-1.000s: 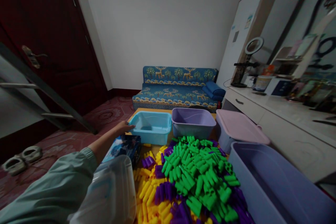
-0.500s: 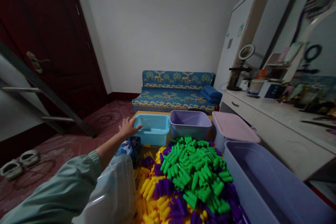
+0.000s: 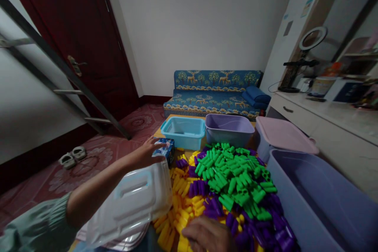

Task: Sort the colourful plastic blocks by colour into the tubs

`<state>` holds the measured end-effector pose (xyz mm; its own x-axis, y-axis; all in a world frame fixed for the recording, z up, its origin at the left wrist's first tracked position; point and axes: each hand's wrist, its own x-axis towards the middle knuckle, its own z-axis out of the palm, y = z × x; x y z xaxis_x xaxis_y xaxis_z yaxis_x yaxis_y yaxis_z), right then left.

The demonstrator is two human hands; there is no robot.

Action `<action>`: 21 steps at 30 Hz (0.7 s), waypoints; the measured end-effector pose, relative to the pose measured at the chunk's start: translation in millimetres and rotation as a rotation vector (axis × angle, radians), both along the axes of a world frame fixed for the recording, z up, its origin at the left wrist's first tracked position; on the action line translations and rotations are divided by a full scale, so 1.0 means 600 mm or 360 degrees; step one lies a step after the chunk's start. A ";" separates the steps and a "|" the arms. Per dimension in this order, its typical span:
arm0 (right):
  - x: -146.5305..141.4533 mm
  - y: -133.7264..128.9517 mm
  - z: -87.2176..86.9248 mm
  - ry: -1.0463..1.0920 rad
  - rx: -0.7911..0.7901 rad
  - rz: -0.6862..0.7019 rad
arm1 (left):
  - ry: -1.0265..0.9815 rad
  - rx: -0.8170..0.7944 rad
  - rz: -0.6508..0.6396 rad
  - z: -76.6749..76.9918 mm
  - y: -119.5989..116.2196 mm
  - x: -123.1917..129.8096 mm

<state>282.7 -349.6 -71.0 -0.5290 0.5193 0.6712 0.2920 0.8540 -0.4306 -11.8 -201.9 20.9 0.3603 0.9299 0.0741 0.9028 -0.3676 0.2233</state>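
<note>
My left hand (image 3: 147, 152) reaches over a blue patterned box (image 3: 165, 150), fingers spread, just above the far edge of a clear plastic lid (image 3: 136, 197). At the bottom centre my right hand (image 3: 206, 234) rests over yellow pieces (image 3: 180, 204), its fingers curled; whatever may be in them is hidden. Beyond the yellow and purple pieces (image 3: 274, 220) lies a heap of green tube-like pieces (image 3: 236, 173). A light blue bin (image 3: 186, 141) and a purple bin (image 3: 228, 138) stand at the table's far side.
At the right are a large purple bin (image 3: 310, 204) and a bin with a pink lid (image 3: 286, 134). Behind stands a patterned sofa (image 3: 206, 100). A ladder (image 3: 67, 75) leans at the left, and a dresser (image 3: 325, 122) is at the right.
My left hand has moved from the light blue bin's edge down towards the clear lid, which now lies flatter. My right hand has come into view. The view has turned left.
</note>
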 end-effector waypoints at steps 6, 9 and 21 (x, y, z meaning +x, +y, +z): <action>-0.008 -0.007 0.030 0.0179 -0.0097 -0.0026 | -0.0080 0.0217 0.0082 -0.062 -0.113 -0.062; -0.010 -0.016 0.043 0.0143 -0.0319 -0.0049 | -0.0071 0.0347 0.0328 -0.093 -0.144 -0.098; -0.017 -0.022 0.026 0.0027 -0.0490 0.0008 | -0.0143 0.0260 0.0717 -0.117 -0.117 -0.171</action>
